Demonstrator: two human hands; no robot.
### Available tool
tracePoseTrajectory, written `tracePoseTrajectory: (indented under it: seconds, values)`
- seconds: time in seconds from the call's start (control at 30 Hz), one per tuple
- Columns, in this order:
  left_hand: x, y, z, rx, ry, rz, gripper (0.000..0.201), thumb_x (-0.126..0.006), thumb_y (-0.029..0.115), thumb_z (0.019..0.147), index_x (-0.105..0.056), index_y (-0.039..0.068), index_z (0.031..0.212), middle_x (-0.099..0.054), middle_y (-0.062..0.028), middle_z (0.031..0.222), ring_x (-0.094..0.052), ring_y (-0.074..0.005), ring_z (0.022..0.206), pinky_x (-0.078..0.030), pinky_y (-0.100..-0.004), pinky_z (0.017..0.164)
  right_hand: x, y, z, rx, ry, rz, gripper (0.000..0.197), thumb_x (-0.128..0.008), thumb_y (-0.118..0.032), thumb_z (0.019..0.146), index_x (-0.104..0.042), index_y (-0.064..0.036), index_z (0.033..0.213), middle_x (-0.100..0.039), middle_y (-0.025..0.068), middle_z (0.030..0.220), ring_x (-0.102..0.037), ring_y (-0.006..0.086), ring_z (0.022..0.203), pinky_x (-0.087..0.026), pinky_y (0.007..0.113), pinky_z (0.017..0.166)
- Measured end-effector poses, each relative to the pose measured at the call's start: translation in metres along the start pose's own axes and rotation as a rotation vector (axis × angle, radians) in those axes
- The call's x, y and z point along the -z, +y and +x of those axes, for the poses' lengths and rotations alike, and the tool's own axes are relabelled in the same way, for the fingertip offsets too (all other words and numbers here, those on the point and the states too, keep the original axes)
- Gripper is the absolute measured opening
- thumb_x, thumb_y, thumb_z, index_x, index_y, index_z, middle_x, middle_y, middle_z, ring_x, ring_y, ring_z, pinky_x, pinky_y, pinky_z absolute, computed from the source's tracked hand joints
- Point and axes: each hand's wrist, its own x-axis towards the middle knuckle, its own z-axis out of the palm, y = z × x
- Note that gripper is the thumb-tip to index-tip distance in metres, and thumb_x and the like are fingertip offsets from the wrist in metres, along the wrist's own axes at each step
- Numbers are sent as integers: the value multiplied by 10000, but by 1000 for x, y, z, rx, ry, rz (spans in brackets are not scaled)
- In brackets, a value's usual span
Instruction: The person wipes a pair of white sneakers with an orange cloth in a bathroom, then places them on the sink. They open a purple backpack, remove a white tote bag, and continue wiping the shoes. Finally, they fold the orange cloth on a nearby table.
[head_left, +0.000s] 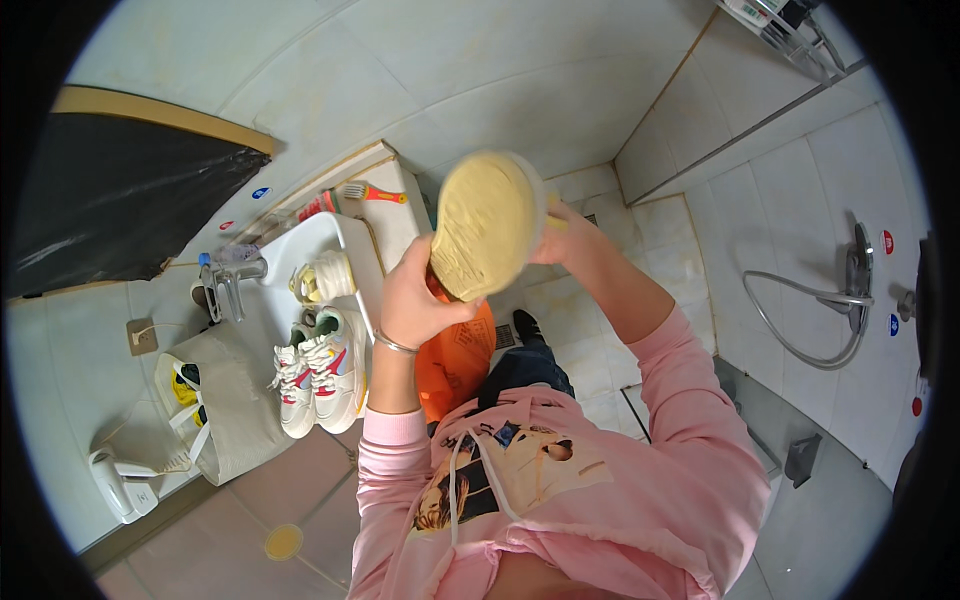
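Gripping a shoe (487, 225) at centre frame, your left hand (415, 300) wraps its heel end with fingers curled tight, yellowish sole turned up toward you. Your right hand (560, 235) sits behind the toe end, closed on something with a yellow tip; I cannot tell what. Below hangs an orange bucket (455, 365). At left of centre, two white sneakers (320, 375) rest on the white basin (325, 240) rim, another inside, a brush (370, 192) above. Judging by this, one shoe is in hand, three waiting.
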Motion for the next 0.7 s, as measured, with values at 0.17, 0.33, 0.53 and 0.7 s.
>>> tracePoseTrajectory:
  seconds: [0.17,0.33,0.53,0.7]
  values:
    - [3,1,-3,-39,-43,271,678,-804,279,537,-559,39,1122,-642,-141,983,-644,-298,899,-516,-343,787,10,13,8,-61,-323,264,267,-568,-183,922,-587,9,1107,-657,147,1090,-683,222,930,-587,404,803]
    - [0,-10,-3,15,-120,336,709,-790,289,523,-543,54,1144,-637,-156,988,-628,-331,922,-512,-364,789,27,21,2,-135,-123,86,246,-589,-110,891,-593,26,1096,-661,159,1069,-689,235,903,-592,385,791]
    - [-11,-12,11,-67,-115,319,696,-773,228,531,-546,36,1160,-628,-146,1026,-625,-293,952,-501,-335,824,49,33,4,140,-30,30,244,-544,-154,923,-598,-56,1140,-649,90,1097,-646,200,967,-557,355,795]
    - [-20,-1,22,-101,-136,343,672,-775,259,534,-548,69,1137,-616,-128,1026,-621,-317,902,-511,-362,765,73,35,12,340,-152,-92,298,-490,-360,982,-629,-109,1064,-676,-12,958,-640,91,785,-541,263,683]
